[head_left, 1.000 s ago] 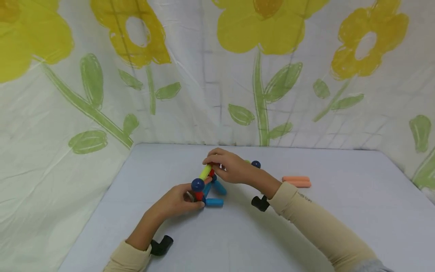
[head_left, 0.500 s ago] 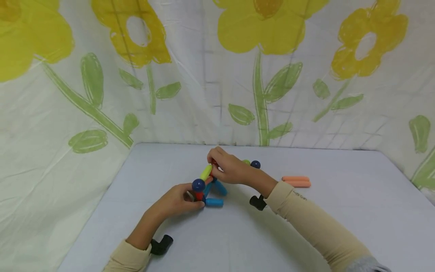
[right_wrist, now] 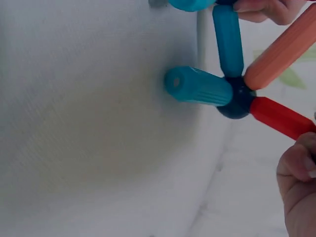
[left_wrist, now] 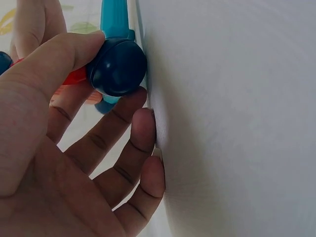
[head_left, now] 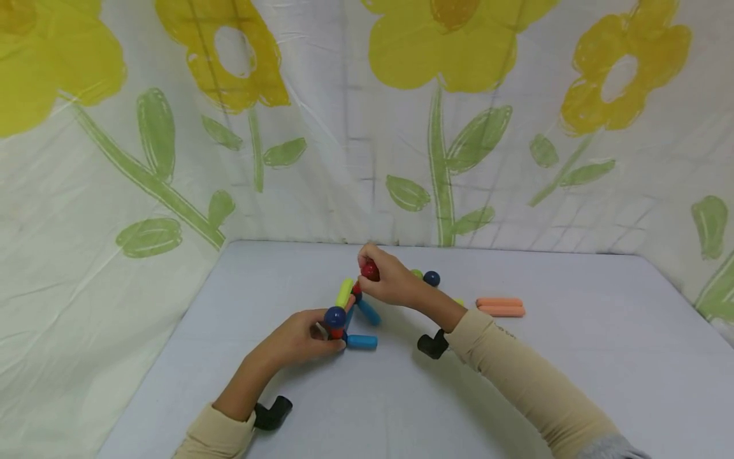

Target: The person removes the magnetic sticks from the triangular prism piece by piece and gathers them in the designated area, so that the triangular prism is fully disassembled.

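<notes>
A small frame of colored rods and balls stands on the table. My left hand (head_left: pixel 302 338) holds its near corner, thumb and fingers around a dark blue ball (left_wrist: pixel 118 67). Above that, a red rod carries another dark blue ball (head_left: pixel 335 317), with a yellow-green rod (head_left: pixel 345 292) slanting up from it. In the right wrist view, the far lower ball (right_wrist: pixel 237 98) joins blue rods, an orange rod (right_wrist: pixel 281 47) and a red rod (right_wrist: pixel 281 117). My right hand (head_left: pixel 390 278) pinches a red ball (head_left: pixel 369 270) close over that red rod's top.
Two orange rods (head_left: pixel 501 306) lie side by side on the table (head_left: pixel 573 357) at right. Behind my right wrist are a dark blue ball (head_left: pixel 432 278) and a yellow-green piece (head_left: pixel 417 273). A flowered cloth (head_left: pixel 321 191) hangs along the back edge.
My right hand has shifted slightly up and right, and the red ball in it now shows apart from the yellow-green rod. That rod has swung a little left. My left hand stays put.
</notes>
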Demonstrator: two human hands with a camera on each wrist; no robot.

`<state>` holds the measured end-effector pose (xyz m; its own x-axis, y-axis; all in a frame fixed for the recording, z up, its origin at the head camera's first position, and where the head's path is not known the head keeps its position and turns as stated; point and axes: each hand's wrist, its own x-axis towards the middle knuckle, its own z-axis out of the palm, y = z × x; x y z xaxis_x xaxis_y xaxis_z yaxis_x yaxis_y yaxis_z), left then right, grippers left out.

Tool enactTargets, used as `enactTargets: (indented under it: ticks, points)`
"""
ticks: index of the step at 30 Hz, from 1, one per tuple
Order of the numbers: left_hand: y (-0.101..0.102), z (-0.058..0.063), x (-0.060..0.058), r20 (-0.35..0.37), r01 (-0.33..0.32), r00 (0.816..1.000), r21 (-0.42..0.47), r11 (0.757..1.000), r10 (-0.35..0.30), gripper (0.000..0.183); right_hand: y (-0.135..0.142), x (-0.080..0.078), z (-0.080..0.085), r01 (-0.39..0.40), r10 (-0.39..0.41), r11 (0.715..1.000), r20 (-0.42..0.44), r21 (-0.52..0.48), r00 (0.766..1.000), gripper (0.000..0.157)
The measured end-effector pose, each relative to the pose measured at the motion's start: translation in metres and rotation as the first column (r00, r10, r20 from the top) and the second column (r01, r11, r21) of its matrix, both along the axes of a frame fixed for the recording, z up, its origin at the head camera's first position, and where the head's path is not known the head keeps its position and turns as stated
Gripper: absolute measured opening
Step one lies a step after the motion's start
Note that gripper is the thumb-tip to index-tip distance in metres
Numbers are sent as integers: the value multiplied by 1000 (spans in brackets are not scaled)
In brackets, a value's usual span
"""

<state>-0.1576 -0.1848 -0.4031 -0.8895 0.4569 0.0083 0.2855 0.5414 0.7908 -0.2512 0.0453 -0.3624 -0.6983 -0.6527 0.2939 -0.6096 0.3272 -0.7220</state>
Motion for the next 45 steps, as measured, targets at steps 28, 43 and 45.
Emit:
enactTargets:
  ticks: [28, 43, 45]
  points:
    - [2, 0, 2, 20, -32, 999, -28, 999, 32, 18, 118, -23, -10, 349, -348, 936, -25, 49, 937, 38]
    - [3, 1, 1, 22, -32, 999, -32, 999, 33, 17, 149, -34, -22, 400, -434, 844, 15, 356, 901, 29]
    - [3, 1, 1, 17, -29, 999, -32, 999, 30, 17, 148, -33, -22, 376, -417, 850, 36, 368, 908, 29]
